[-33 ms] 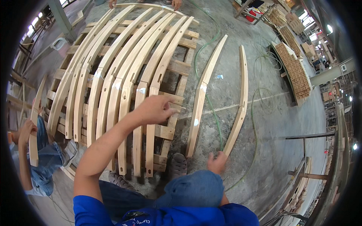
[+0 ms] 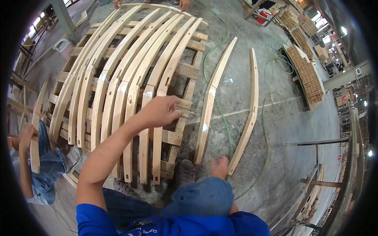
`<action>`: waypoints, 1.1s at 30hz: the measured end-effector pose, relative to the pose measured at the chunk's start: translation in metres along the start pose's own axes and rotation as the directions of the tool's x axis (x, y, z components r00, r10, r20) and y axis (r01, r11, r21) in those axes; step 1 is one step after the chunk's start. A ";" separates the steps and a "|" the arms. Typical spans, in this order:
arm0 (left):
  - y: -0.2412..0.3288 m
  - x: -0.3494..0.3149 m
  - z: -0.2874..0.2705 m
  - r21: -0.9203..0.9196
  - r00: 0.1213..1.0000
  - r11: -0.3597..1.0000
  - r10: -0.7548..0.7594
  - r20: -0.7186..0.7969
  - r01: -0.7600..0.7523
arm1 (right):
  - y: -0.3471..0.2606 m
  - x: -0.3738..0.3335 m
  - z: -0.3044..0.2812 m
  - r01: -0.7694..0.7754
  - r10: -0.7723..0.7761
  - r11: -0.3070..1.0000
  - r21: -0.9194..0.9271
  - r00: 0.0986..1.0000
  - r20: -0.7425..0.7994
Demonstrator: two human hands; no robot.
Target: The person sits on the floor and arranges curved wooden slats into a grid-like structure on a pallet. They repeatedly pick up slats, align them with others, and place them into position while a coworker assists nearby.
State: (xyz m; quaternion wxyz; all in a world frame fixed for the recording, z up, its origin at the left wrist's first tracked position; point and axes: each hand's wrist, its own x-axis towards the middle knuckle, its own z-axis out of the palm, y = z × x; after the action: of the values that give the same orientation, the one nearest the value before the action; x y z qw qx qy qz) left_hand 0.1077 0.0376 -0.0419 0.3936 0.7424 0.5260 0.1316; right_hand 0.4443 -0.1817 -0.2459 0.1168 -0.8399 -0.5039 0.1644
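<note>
My left hand (image 2: 160,111) is above the near part of several pale, bent wooden rails (image 2: 130,92). Its fingers are curled toward the thumb; whatever they hold, if anything, is too small to make out. Slots are cut in the rails, and shiny pale patches mark some of their bends. On the floor to the right lie two more bent rails, an inner rail (image 2: 207,108) and an outer rail (image 2: 251,118). Motion smears my right hand (image 2: 219,166), low beside the outer rail's near end, so its fingers are unclear.
A slatted wooden pallet (image 2: 172,137) bears the rails. A green hose (image 2: 221,112) runs along the floor behind the inner rail. At far left a co-worker's hand (image 2: 28,135) grips a wooden piece; another person's hands (image 2: 184,4) are at the top. Stacked wooden parts (image 2: 305,74) stand right.
My right hand has shifted slightly left, uncovering the outer rail's near end. The left hand has risen slightly and stays over the rails.
</note>
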 end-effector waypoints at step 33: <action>-0.061 -0.062 -0.147 0.001 0.893 0.996 -0.075 -0.443 0.084 | -0.032 0.097 -0.011 0.147 -0.212 0.973 -0.180 0.881 -0.423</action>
State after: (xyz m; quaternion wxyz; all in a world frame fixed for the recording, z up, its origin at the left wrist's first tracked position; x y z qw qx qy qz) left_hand -0.0485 0.0563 0.0238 0.2614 0.6748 0.6329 0.2754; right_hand 0.4650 -0.0813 -0.2392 0.1818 -0.8111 -0.5506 -0.0774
